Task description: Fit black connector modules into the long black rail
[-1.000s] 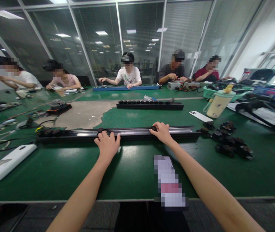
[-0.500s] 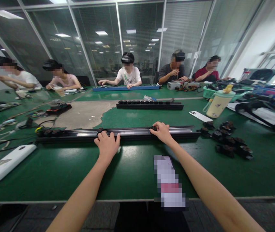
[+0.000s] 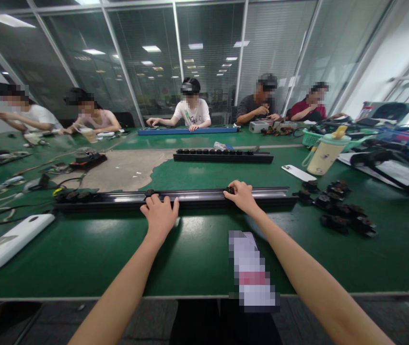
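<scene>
A long black rail (image 3: 190, 205) with a shiny strip along its channel lies across the table before me. My left hand (image 3: 160, 213) grips its near edge left of the middle, fingers curled over the top. Beside those fingertips, a small black module (image 3: 149, 193) sits in the channel. Farther right, my right hand (image 3: 242, 194) pinches another small black module (image 3: 229, 190) at the channel; whether it is fully seated is hidden by the fingers. More modules (image 3: 78, 196) sit at the rail's left end. Loose black modules (image 3: 346, 208) lie in a pile off its right end.
A second black rail (image 3: 222, 158) bearing a row of modules lies farther back. Around me are a white power bank (image 3: 13, 242), a blurred-out phone-like object (image 3: 252, 273), a white phone (image 3: 297, 173) and a yellow cup (image 3: 328, 153). Several co-workers sit across the table.
My right hand and its module have shifted very slightly to the right along the rail. My left hand stays in place.
</scene>
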Motion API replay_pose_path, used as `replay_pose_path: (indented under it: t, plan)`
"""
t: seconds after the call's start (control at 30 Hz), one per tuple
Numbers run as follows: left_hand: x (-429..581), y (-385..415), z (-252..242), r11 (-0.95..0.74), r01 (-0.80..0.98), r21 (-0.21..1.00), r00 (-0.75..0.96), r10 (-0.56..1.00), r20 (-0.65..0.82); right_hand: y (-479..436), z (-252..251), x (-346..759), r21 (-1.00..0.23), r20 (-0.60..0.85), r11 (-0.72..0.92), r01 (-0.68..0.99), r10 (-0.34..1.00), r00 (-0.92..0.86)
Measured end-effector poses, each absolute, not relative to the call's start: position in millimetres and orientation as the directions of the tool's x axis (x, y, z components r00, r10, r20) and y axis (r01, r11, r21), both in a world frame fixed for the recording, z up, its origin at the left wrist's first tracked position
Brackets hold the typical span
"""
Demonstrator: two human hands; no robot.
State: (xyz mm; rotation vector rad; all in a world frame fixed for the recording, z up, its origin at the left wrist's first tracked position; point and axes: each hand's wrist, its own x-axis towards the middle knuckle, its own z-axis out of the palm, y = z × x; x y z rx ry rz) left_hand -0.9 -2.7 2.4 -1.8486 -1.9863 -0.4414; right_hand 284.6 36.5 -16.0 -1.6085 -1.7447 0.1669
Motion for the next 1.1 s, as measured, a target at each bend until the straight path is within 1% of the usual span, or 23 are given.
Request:
replay_pose_path:
  t: [0.27, 0.7, 0.93, 1.0, 1.1]
  plan:
    - [0, -4, 4, 0.084, 0.996, -0.029, -0.061, 0.884, 0.464, 36, -14, 286, -0.572, 0.413, 0.201, 0.795, 0.908, 0.068]
    - [-1, -3, 3, 0.080, 0.997, -0.024, -0.059, 0.881, 0.469, 36, -15, 285, -0.541, 0.442, 0.200, 0.817, 0.894, 0.075]
    - [-1, -4, 3, 0.081, 0.996, -0.026, -0.059, 0.880, 0.471, 38, -14, 294, -0.488, 0.459, 0.255, 0.835, 0.888, -0.003]
    - [-1, -4, 4, 0.082, 0.996, -0.027, -0.060, 0.882, 0.467, 38, -13, 297, -0.504, 0.454, 0.259, 0.824, 0.891, -0.002]
    - [-1, -4, 4, 0.086, 0.996, -0.030, -0.062, 0.884, 0.464, 38, -13, 299, -0.563, 0.444, 0.253, 0.787, 0.895, 0.030]
